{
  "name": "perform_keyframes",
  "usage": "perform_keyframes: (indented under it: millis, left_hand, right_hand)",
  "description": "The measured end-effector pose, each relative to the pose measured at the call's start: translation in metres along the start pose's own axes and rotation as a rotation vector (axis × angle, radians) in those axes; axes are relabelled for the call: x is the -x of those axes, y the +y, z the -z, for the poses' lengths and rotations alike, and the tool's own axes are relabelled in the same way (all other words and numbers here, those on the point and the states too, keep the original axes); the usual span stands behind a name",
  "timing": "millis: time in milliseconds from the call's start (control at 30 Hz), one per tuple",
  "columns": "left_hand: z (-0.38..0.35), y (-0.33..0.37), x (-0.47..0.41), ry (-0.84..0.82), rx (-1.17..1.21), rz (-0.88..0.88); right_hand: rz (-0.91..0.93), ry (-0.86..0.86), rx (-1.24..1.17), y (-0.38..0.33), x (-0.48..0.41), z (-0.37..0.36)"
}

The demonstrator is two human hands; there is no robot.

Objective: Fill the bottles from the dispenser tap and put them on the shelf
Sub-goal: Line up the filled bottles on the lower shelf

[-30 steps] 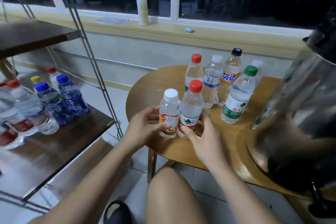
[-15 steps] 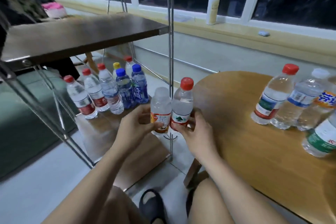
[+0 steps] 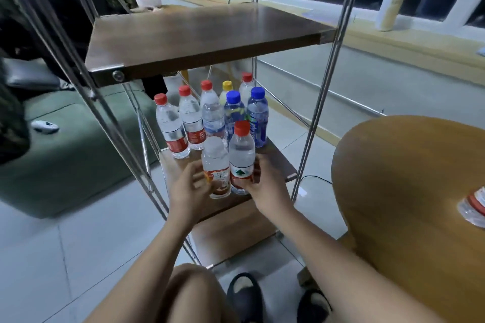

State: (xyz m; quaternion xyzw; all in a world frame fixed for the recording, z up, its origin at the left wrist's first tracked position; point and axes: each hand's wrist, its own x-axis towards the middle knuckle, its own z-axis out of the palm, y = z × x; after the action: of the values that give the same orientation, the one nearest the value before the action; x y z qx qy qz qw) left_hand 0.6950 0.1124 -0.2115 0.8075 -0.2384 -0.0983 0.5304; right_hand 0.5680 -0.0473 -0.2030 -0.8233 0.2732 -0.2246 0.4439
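shelf rack (image 3: pixel 196 42): metal poles carrying dark wooden boards; it fills the middle of the view, between a green sofa (image 3: pixel 65 155) on the left and the round wooden surface (image 3: pixel 406 204) on the right.
middle board (image 3: pixel 280 165): the level below the top board; all the shelved bottles stand here.
stored bottles (image 3: pixel 189 118): seven, upright and close-packed at the back of the middle board. Four have red caps, one yellow, two blue.
left hand (image 3: pixel 187 189): fingers curled round the white-capped bottle from its left side.
right hand (image 3: pixel 267 186): fingers wrapped round the lower part of the red-capped bottle from its right side.
white-capped bottle (image 3: pixel 215 165): orange label, upright, over the front part of the middle board, just in front of the stored bottles and touching its neighbour.
red-capped bottle (image 3: pixel 242 157): green-and-red label, upright, on the right of the pair; whether either base rests on the board cannot be told.
pump bottle (image 3: pixel 391 0): stands on the windowsill (image 3: pixel 420 42), top right.
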Motion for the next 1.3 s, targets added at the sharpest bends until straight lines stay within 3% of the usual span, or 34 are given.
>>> perform_keyframes:
  millis: [267, 533, 1000, 1300]
  left_hand:
    - [-0.010, -0.018, -0.018, 0.243, 0.014, 0.133]
    - [-0.009, -0.028, -0.045, 0.418, 0.059, 0.165]
    - [-0.012, -0.028, -0.079, 0.554, 0.144, 0.230]
    - [-0.010, -0.025, -0.059, 0.510, 0.228, 0.141]
  right_hand:
    - [0.070, -0.033, -0.015, -0.007, -0.046, -0.046]
    - [0.097, -0.041, 0.116, -0.019, -0.086, -0.087]
    - [0.139, 0.021, 0.198, -0.032, -0.099, -0.118]
    - [0.133, -0.003, 0.072, -0.039, -0.063, -0.074]
